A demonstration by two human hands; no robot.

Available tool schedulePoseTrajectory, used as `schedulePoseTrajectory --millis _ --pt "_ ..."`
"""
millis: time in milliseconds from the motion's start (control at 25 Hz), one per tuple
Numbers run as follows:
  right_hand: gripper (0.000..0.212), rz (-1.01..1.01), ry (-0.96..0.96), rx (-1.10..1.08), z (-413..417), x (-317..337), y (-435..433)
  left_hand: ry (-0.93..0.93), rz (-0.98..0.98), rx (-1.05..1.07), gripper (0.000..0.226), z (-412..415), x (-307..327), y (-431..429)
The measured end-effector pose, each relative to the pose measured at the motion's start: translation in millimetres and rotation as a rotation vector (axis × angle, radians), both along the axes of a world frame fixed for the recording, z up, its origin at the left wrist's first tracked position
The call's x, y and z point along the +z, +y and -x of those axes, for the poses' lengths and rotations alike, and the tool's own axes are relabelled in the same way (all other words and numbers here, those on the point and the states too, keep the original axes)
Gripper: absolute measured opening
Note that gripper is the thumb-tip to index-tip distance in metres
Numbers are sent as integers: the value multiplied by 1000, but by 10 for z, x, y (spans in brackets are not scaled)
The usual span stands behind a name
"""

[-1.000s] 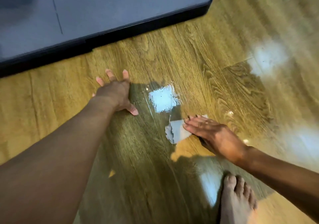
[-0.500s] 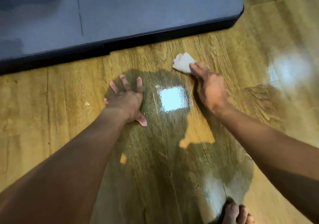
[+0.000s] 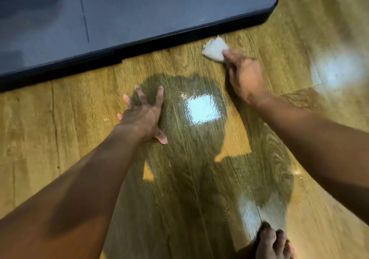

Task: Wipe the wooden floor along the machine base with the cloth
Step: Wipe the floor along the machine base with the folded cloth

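Note:
A small white cloth (image 3: 214,49) lies pressed on the wooden floor (image 3: 60,119), just below the black edge of the grey machine base (image 3: 139,11). My right hand (image 3: 244,77) holds the cloth with its fingertips; part of the cloth is hidden under the fingers. My left hand (image 3: 144,115) rests flat on the floor with fingers spread, holding nothing, well to the left of the cloth and below the base's edge.
The machine base fills the upper left and ends in a rounded corner (image 3: 274,1) at upper right. A bright light reflection (image 3: 202,109) sits between my hands. My bare foot (image 3: 273,242) stands at the bottom right.
My right hand has pushed the cloth from near my foot up the floor to the base's edge, then slightly right. My left hand has stayed planted.

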State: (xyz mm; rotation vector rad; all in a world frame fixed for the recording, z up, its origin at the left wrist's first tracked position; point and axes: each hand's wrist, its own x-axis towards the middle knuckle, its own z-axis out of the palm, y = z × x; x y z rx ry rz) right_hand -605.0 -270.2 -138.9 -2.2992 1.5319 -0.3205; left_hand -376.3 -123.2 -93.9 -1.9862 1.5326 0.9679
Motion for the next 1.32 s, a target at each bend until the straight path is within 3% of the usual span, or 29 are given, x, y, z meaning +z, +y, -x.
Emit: schedulePoseTrajectory --millis 80,200,280,440,480,640,720,840,920,1000,1160,1240,1320 --pt "44 -59 -66 222 196 -30 553 -9 5 0 147 1 -3 -3" --pt "45 -114 17 637 544 158 772 -11 19 -13 147 -12 -22 -4" --pt "34 -124 55 607 562 244 394 -3 15 -4 147 12 -24 -7" --pt "31 -71 -35 104 413 145 205 -25 11 -2 147 -11 -37 5" --pt "33 -76 -24 135 488 114 460 -23 14 1 148 -9 -40 0" --pt "45 -32 -165 707 1205 145 1644 -47 -11 7 149 -1 -41 -32" --pt "41 -24 -80 864 1397 153 1567 -47 -20 10 149 19 -49 -44" --pt "43 -143 20 568 1118 84 1049 -50 -10 13 150 15 -51 -48" --pt "48 -126 -17 343 855 73 802 -55 2 14 149 -5 -46 -28" --pt "44 -130 -18 234 878 71 1012 -54 9 14 149 -6 -54 -10" --pt "39 -67 -30 574 1525 85 1968 -89 49 9 148 -5 -54 17" --pt "43 -38 -40 761 1659 129 1918 -113 47 8 148 44 -44 5" --pt "54 -30 -35 806 1488 159 1544 -133 29 2 145 108 -39 -34"
